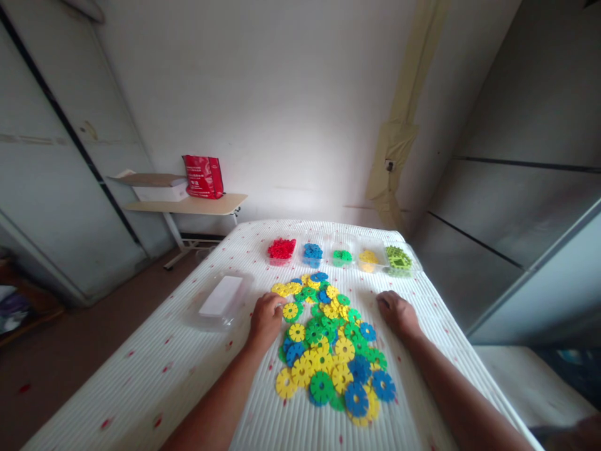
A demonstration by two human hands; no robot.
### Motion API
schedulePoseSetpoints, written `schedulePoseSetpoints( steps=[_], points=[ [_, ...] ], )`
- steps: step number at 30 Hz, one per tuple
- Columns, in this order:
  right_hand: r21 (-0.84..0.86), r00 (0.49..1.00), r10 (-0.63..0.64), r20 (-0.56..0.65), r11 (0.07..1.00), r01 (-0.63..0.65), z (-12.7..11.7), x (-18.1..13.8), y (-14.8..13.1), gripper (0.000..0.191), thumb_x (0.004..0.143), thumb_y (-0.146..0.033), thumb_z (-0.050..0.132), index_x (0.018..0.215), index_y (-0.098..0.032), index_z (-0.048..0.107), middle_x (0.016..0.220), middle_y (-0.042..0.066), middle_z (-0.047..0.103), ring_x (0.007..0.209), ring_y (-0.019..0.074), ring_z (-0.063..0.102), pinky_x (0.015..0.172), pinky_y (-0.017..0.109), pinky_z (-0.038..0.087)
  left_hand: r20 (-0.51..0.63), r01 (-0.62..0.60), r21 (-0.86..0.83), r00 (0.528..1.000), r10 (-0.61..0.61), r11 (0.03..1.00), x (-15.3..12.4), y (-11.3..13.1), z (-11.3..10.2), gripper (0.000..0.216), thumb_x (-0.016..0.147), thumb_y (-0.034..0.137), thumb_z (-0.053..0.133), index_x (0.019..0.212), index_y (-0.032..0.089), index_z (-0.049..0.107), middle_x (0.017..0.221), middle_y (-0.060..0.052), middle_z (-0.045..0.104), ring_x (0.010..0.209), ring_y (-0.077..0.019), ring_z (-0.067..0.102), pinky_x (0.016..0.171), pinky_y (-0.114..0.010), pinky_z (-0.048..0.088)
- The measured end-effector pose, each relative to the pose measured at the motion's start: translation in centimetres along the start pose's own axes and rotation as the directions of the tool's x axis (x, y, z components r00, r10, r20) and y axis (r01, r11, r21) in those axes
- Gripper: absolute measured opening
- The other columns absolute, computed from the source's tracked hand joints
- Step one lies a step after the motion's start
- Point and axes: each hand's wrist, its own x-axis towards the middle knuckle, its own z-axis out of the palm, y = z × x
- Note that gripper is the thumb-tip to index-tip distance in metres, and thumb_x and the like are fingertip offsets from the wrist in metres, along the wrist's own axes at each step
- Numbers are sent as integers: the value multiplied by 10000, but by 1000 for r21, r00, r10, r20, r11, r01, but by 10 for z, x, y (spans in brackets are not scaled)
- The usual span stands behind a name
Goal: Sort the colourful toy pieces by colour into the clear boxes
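Note:
A loose heap of yellow, green and blue notched plastic discs [323, 357] lies on the quilted bed cover. My left hand [267, 318] rests at the heap's left edge, fingers curled, fingertips close by a yellow disc [290, 311]. Whether anything is in those fingers is hidden. To the right of the heap, my right hand [399, 313] lies on the cover, apart from the discs. Its fingers are bent under, and nothing shows in them. Beyond the heap, clear tubs stand in a row, holding red pieces [282, 248], blue [312, 253], green [342, 257], yellow [369, 259] and light green pieces [398, 257].
A clear plastic box or lid [232, 319] with a white rectangle lies left of my left hand. Past the bed's far left corner stands a small table [211, 205] with a red bag [204, 177] and a cardboard-topped white box [159, 190]. A wall [300, 125] rises behind.

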Motion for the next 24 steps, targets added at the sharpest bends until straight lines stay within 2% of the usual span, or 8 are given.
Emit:
schedulePoseSetpoints(
  steps=[7, 12, 15, 19, 22, 24],
  points=[
    [34, 998, 30, 51, 999, -32, -6, 7, -4, 235, 778, -229, 423, 797, -200, 655, 837, 47, 670, 744, 163, 593, 677, 244, 417, 34, 11, 0, 999, -11, 1000, 1, 5, -5, 266, 672, 20, 452, 730, 194, 645, 869, -31, 646, 892, -174, 579, 860, -319, 452],
    [253, 992, -65, 110, 967, 35, -5, 23, -29, 229, 739, -219, 439, 786, -206, 663, 813, 31, 690, 755, 167, 623, 713, 248, 444, 19, 7, -19, 1000, -7, 1000, 1, 4, -4, 269, 668, 12, 451, 730, 187, 647, 858, -36, 648, 886, -176, 578, 853, -320, 457],
    [318, 985, -36, 167, 948, -19, 2, 34, -49, 225, 743, -227, 462, 798, -201, 678, 810, 29, 701, 746, 164, 631, 691, 241, 450, 3, 2, -20, 1000, -2, 1000, 1, 2, -3, 275, 667, 7, 447, 731, 182, 649, 859, -39, 647, 884, -176, 577, 857, -321, 455],
    [228, 960, 34, 277, 968, -100, 9, 46, -67, 185, 739, -260, 522, 758, -202, 697, 782, 24, 705, 723, 159, 624, 655, 237, 434, -4, -1, -31, 1000, 1, 1000, 1, -1, -1, 279, 661, 8, 443, 728, 183, 650, 854, -35, 647, 879, -175, 578, 857, -326, 458],
    [132, 921, 66, 383, 983, -125, 10, 51, -74, 166, 709, -315, 590, 749, -199, 701, 764, 23, 693, 709, 157, 610, 620, 230, 409, -12, -8, -45, 1000, 8, 999, 1, -4, 1, 277, 652, 5, 443, 719, 181, 647, 833, -31, 649, 864, -173, 583, 852, -328, 460],
    [95, 908, 77, 411, 987, -127, 10, 53, -76, 164, 683, -316, 622, 761, -195, 701, 782, 27, 687, 721, 159, 601, 610, 228, 393, -21, -9, -57, 1000, 8, 998, 1, -5, 1, 266, 653, 6, 450, 716, 178, 643, 833, -33, 651, 865, -173, 584, 851, -325, 460]
  ],
)
